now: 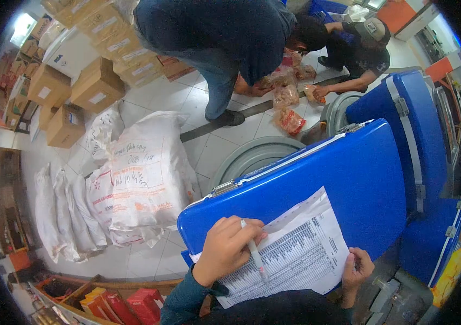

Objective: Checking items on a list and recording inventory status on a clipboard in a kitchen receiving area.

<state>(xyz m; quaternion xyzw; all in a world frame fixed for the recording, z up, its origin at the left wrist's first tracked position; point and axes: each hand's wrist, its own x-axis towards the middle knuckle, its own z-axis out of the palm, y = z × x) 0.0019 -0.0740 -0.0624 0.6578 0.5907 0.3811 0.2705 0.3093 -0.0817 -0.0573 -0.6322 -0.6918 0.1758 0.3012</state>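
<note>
A printed paper sheet with a dense table of rows is in front of me, over the blue lid of a cooler box. My left hand, coming from a dark green sleeve, grips a white pen that slants across the sheet. That hand is at the paper's left side. At the lower right corner, my right hand pinches the edge of the sheet between thumb and fingers. A second sheet seems to lie beneath the top one, but I cannot tell how many there are.
Large white sacks with writing stand left on the tiled floor. Cardboard boxes are stacked behind. A bending person and a crouching person handle plastic bags of food. A grey round lid adjoins the cooler.
</note>
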